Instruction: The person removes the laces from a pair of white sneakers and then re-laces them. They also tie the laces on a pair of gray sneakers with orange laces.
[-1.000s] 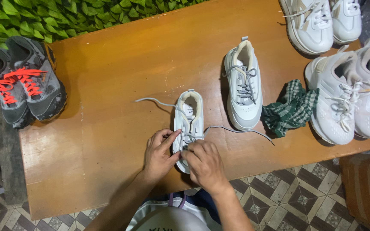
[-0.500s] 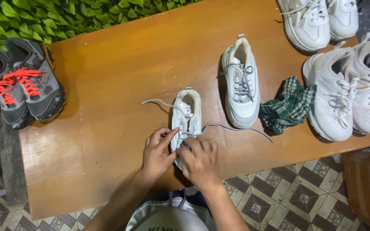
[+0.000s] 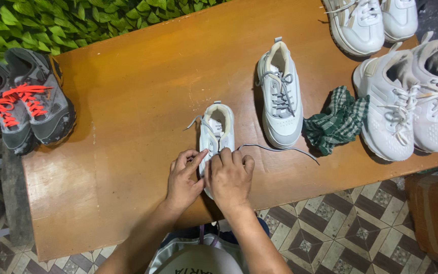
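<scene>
A small white sneaker (image 3: 219,127) lies on the brown wooden table (image 3: 138,106) near its front edge, toe toward me. Both hands work at its toe end. My left hand (image 3: 184,180) pinches the shoe's left side with thumb and fingers. My right hand (image 3: 230,177) covers the toe, fingers curled over it. One grey lace end (image 3: 280,150) trails right across the table; the other loops off the upper left of the shoe. What my fingertips pinch is hidden.
A larger white sneaker (image 3: 281,96) stands right of the small one, then a green checked cloth (image 3: 338,122) and two white sneakers (image 3: 406,101). Two more white shoes (image 3: 366,20) sit at the back right. Grey sneakers with orange laces (image 3: 26,101) rest at the left edge. Tiled floor lies below.
The left lace end has been drawn in shorter toward the shoe. Both hands stay at the toe, shifted slightly.
</scene>
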